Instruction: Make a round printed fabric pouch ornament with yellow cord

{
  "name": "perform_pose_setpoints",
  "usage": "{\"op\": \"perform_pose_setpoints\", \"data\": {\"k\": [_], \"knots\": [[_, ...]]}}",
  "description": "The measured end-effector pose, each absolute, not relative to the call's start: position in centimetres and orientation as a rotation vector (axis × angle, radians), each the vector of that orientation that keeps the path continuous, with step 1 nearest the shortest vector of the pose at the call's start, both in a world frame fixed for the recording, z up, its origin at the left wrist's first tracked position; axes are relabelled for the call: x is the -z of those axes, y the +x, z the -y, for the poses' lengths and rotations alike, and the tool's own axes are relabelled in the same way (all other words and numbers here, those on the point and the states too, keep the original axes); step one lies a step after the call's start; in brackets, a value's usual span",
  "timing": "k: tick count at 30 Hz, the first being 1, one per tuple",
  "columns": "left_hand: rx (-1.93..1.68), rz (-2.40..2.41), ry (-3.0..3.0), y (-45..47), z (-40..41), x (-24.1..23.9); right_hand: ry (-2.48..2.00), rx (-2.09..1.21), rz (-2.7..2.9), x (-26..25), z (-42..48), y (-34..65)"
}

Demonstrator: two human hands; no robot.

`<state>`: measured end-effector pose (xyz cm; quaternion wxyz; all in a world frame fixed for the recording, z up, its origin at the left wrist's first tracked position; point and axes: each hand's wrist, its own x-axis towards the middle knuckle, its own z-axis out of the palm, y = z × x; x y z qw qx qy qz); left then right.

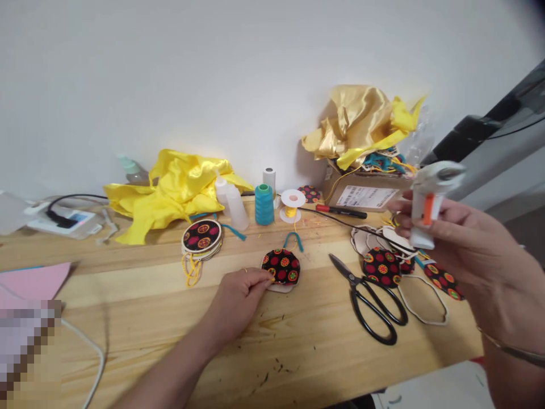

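labels: shipping label (367, 197) on the cardboard box (400, 186) has barcodes and print, too small to read. no brand readable on the red-and-black marker (342, 212) or the teal thread cone (264, 205).

hard to see: gold satin cloth (361, 116) and yellow fabric cover most of the box top; what's inside is mostly hidden. pixelated block (25, 352) masks the lower left corner. clear bottle with mint cap (129, 166) is partly behind the crumpled yellow satin (179, 184). both forearms cut off by the frame edge. hot-glue gun (419, 201) is blurred, nozzle not clear, its grip partly behind fingers.

left hand (239, 298): thumb and index closed in a pinch on the lower left edge of the black floral fabric patch (281, 266), which lies on the wood table (170, 318) with a pale backing piece (281, 288) sticking out below. ring on one finger.

right hand (477, 244): wrapped round the glue gun, raised over the table's right side, orange trigger (428, 209) showing. how hard it's squeezing: can't tell.

black-handled scissors (354, 280) lie between the two hands, tips toward the wall, just beside more floral patches (382, 267).
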<state>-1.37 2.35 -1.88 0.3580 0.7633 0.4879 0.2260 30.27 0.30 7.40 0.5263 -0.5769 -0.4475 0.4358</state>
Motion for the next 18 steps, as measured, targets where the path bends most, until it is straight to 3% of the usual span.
{"op": "perform_pose_setpoints", "data": {"k": [7,13,18], "knots": [[-0.576,-1.241,1.966,-1.4,-2.2,1.9,-1.398,-0.928,1.325,-7.6,1.7,30.8],[-0.587,-1.226,1.965,-1.4,-2.1,1.8,-1.468,-1.293,1.517,-6.7,3.0,28.0],[-0.606,-1.208,1.949,-1.4,-2.1,2.0,-1.449,-1.361,1.53,-4.4,4.2,24.1]]}}
